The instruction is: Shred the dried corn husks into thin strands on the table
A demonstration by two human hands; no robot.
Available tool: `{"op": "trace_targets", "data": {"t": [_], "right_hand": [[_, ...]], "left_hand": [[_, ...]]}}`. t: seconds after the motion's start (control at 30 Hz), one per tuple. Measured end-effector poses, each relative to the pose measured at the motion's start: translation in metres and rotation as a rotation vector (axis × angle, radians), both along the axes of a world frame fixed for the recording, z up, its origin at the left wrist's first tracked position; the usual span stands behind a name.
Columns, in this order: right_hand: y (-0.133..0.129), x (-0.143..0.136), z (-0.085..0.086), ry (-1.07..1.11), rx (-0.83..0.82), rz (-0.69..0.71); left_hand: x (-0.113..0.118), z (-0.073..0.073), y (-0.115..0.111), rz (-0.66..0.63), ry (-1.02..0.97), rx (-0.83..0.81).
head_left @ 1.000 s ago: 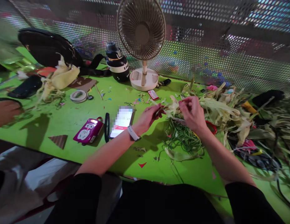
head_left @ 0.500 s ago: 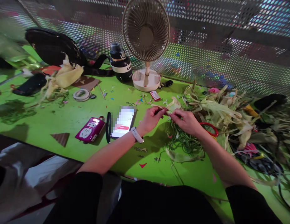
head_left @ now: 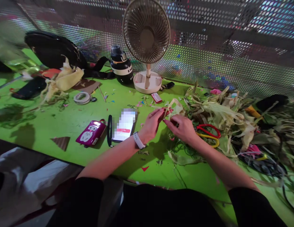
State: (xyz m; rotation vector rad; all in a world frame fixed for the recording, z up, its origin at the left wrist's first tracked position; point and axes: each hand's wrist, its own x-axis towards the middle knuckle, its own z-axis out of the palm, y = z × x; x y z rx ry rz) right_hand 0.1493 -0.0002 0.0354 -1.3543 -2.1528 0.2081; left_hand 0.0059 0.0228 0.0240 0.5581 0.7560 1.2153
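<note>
A pale strip of corn husk (head_left: 177, 106) is pinched between the fingers of my left hand (head_left: 151, 126), which wears a white wristband, and it curls up beyond the fingertips. My right hand (head_left: 182, 127) is closed too, its thumb and finger pinching at the near end of the strip, close to the left fingertips. The exact grip there is small and partly hidden. Below the right hand lies a tangle of green string-like strands (head_left: 184, 146). Beside the right wrist, scissors with a red handle loop (head_left: 212, 126) and a yellow loop (head_left: 214, 145) are partly covered.
A heap of dried husks (head_left: 215, 108) spreads to the right. Left of my hands lie a phone (head_left: 125, 134) and a purple power adapter (head_left: 92, 132). Toward the mesh wall stand a fan (head_left: 147, 82) and a black bottle (head_left: 122, 72). A tape roll (head_left: 82, 98) lies left.
My hands have turned and shifted slightly, with the husk strip now raised and curling above the fingers. My right hand has come lower, and more of the yellow loop shows.
</note>
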Motion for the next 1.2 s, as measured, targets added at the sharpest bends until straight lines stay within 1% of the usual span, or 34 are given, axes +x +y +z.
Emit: {"op": "trace_targets", "data": {"t": [0.03, 0.13, 0.17, 0.2, 0.27, 0.37, 0.43, 0.5, 0.57, 0.63, 0.7, 0.87, 0.93, 1.07, 1.2], "right_hand": [[-0.002, 0.000, 0.001, -0.009, 0.025, -0.011], [-0.010, 0.001, 0.009, -0.022, 0.177, -0.056], [-0.012, 0.002, 0.010, -0.024, 0.209, -0.059], [-0.013, 0.001, 0.011, -0.023, 0.207, -0.055], [-0.013, -0.001, 0.009, -0.002, 0.106, -0.053], [-0.006, -0.005, 0.000, 0.096, -0.157, -0.055], [-0.002, -0.008, -0.005, 0.265, -0.359, -0.015], [0.000, -0.010, -0.007, 0.489, -0.574, 0.050], [-0.001, -0.011, -0.007, 0.659, -0.709, 0.089], [-0.002, -0.011, -0.006, 0.728, -0.745, 0.102], [-0.002, -0.011, -0.005, 0.752, -0.764, 0.114], [-0.002, -0.008, -0.003, 0.746, -0.832, 0.192], [-0.002, -0.008, -0.002, 0.745, -0.843, 0.224], [-0.002, -0.007, -0.002, 0.760, -0.855, 0.239], [-0.002, -0.007, -0.002, 0.715, -0.839, 0.256]], "left_hand": [[0.000, -0.001, 0.000, 0.013, -0.004, 0.008], [0.001, -0.004, 0.000, 0.074, 0.007, 0.049], [0.001, -0.005, 0.000, 0.088, 0.011, 0.062], [0.002, -0.005, 0.000, 0.095, 0.015, 0.071], [0.003, -0.005, -0.002, 0.089, 0.031, 0.075], [0.005, -0.004, -0.006, 0.060, 0.063, 0.080], [0.006, -0.004, -0.009, 0.042, 0.065, 0.092], [0.006, -0.004, -0.010, 0.034, 0.066, 0.102], [0.005, -0.005, -0.010, 0.040, 0.072, 0.106], [0.005, -0.006, -0.010, 0.041, 0.065, 0.107], [0.004, -0.005, -0.010, 0.015, 0.043, 0.109], [0.006, -0.003, -0.011, -0.088, -0.036, 0.122], [0.006, -0.003, -0.011, -0.105, -0.050, 0.126], [0.004, -0.005, -0.008, -0.041, -0.041, 0.145], [0.003, -0.005, -0.007, 0.010, 0.002, 0.155]]}}
